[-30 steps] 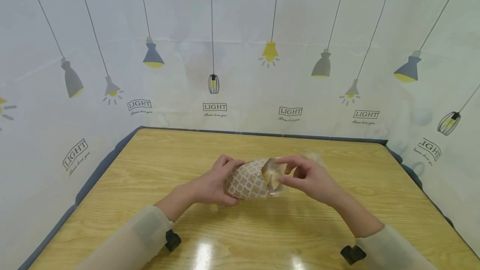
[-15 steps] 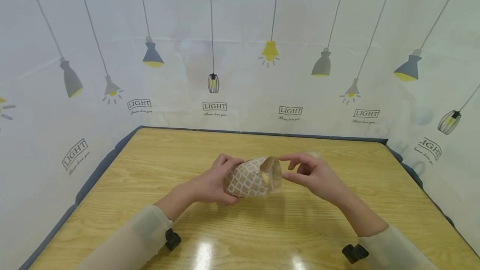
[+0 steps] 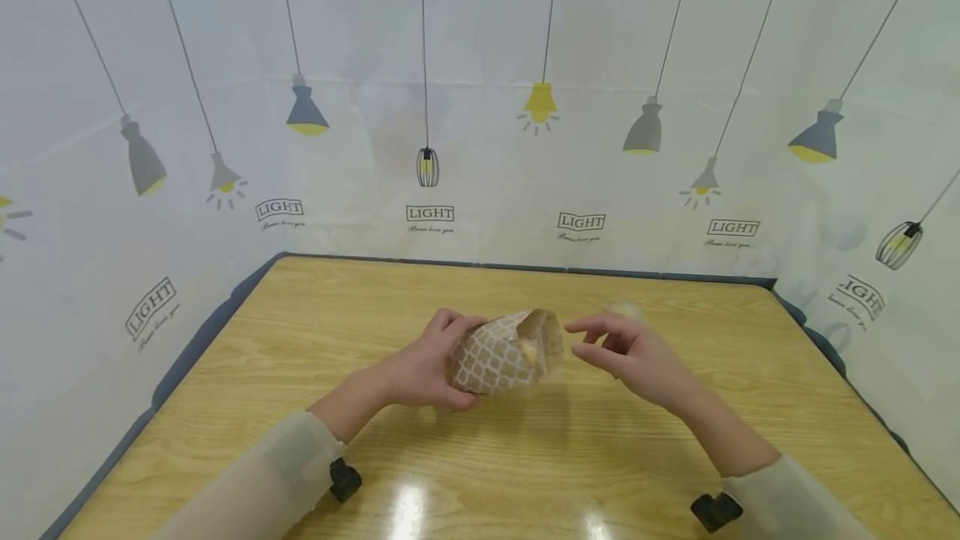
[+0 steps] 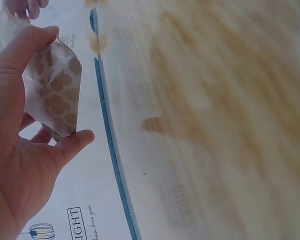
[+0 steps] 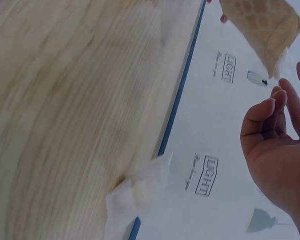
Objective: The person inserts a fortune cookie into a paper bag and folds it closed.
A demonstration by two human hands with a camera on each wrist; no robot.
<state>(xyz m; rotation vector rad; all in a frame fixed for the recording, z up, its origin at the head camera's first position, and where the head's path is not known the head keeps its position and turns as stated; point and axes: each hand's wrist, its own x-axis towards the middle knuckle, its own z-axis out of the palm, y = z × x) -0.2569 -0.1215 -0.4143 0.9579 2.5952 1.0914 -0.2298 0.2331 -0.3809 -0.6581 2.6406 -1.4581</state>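
By a person's bare left hand (image 3: 420, 372), a brown paper bag with white lattice print (image 3: 489, 361) is being gripped over the near-centre of the yellowish wooden table (image 3: 517, 465); just right of its gaping mouth, the right hand (image 3: 639, 358) is being held with thumb and forefinger narrowly parted, a whitish translucent wrapper (image 5: 137, 196) being partly hidden on the far side.

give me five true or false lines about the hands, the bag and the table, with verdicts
1. The left hand holds the patterned bag. True.
2. The right hand grips a spoon. False: it holds nothing.
3. The patterned bag is open at the end facing the right hand. True.
4. The patterned bag is solid blue. False: it is brown with a white lattice design.
5. A pale, translucent piece lies on the table near the right hand. True.
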